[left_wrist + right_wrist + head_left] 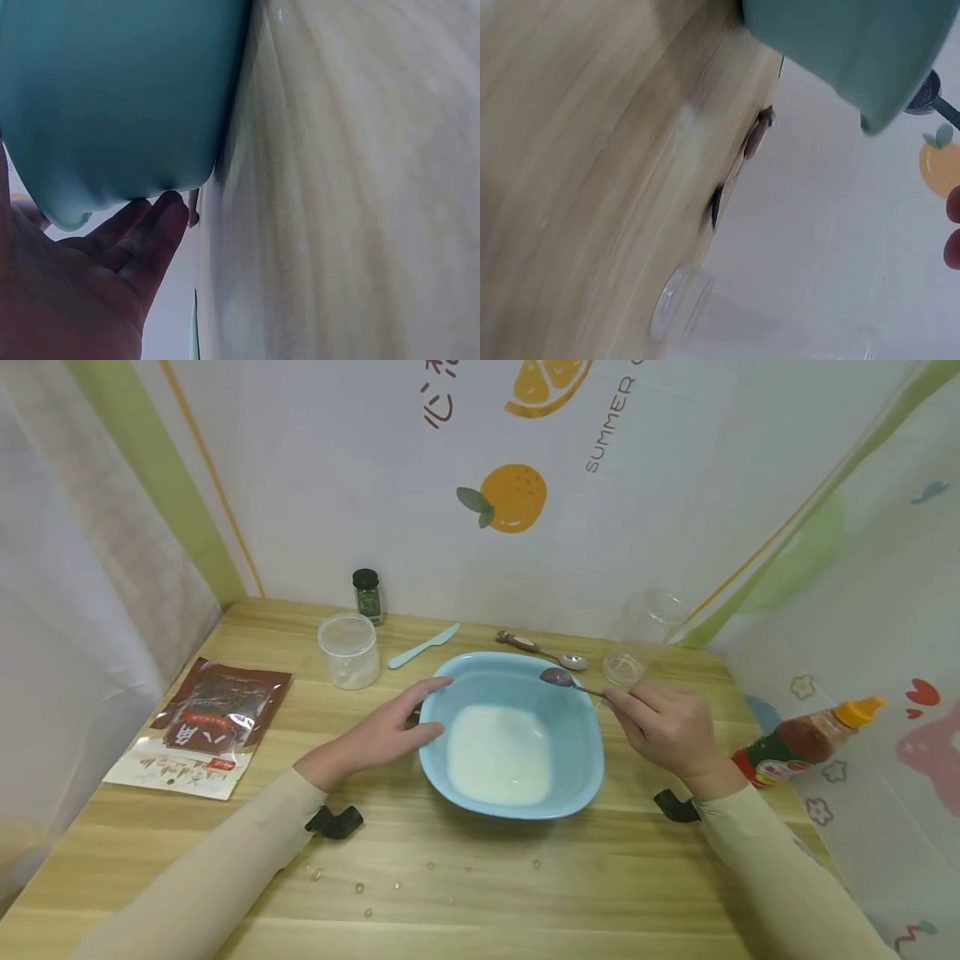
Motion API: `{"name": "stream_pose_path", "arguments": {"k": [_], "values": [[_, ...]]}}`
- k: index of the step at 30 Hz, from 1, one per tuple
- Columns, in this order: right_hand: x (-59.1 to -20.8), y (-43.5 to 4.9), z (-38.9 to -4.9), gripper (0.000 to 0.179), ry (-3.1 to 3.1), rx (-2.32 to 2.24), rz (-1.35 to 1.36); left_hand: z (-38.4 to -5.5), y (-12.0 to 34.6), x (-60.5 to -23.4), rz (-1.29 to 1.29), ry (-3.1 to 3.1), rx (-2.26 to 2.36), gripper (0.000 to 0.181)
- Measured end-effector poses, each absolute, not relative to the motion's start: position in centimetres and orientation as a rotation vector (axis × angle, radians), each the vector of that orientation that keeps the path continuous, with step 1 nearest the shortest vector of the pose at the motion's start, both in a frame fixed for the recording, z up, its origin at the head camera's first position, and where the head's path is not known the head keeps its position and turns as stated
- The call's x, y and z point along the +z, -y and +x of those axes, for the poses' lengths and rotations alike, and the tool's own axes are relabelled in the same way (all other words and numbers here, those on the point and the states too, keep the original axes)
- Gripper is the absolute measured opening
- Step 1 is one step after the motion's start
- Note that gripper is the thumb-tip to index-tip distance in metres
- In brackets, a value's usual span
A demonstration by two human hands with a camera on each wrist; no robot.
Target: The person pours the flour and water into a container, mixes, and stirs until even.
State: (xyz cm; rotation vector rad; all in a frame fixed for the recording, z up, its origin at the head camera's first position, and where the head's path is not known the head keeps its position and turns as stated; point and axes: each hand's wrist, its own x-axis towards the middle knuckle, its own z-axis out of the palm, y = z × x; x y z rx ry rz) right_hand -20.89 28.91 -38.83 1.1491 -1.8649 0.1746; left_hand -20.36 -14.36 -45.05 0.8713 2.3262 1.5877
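A light-blue plastic basin [581, 743] stands on the wooden table with white liquid [498, 756] inside. My left hand [386, 727] holds its left rim, thumb lapped over the edge. From the left wrist, my fingers [161, 232] show against the basin's outer wall. On the other side, my right hand [663, 727] pinches the thin handle of a spoon [557, 677]. The spoon's dark reddish bowl hangs over the basin's back right rim, above the liquid. The right wrist view catches the spoon bowl [924, 91] beyond the basin's edge and two fingertips [954, 247].
Behind the basin lie a brown-handled spoon [525, 643] and a pale-blue knife [423, 646]. A lidded clear jar [350, 653] and a black-capped spice bottle [367, 597] stand back left. A food packet [213, 718] lies left. To the right are a clear bottle [637, 643] and a sauce bottle [806, 739].
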Motion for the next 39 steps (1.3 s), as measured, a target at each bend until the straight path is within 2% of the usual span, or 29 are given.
{"name": "stream_pose_path", "arguments": {"k": [22, 30, 34, 39], "values": [[-42.7, -36.2, -20.5, 0.031, 2.028, 0.058, 1.003, -19.9, 15.3, -44.7, 0.833, -2.373, 1.54, 0.073], [-43.6, -36.8, -20.3, 0.029, 2.088, 0.026, 1.0, -19.8, 15.4, -44.6, 0.834, -2.371, 1.533, 0.072], [-43.9, -36.9, -20.4, 0.034, 2.122, -0.012, 1.015, -19.7, 15.4, -44.6, 0.835, -2.368, 1.537, 0.072], [-43.9, -36.8, -20.3, 0.049, 2.17, -0.078, 1.049, -19.7, 15.3, -44.5, 0.838, -2.355, 1.54, 0.072]]}}
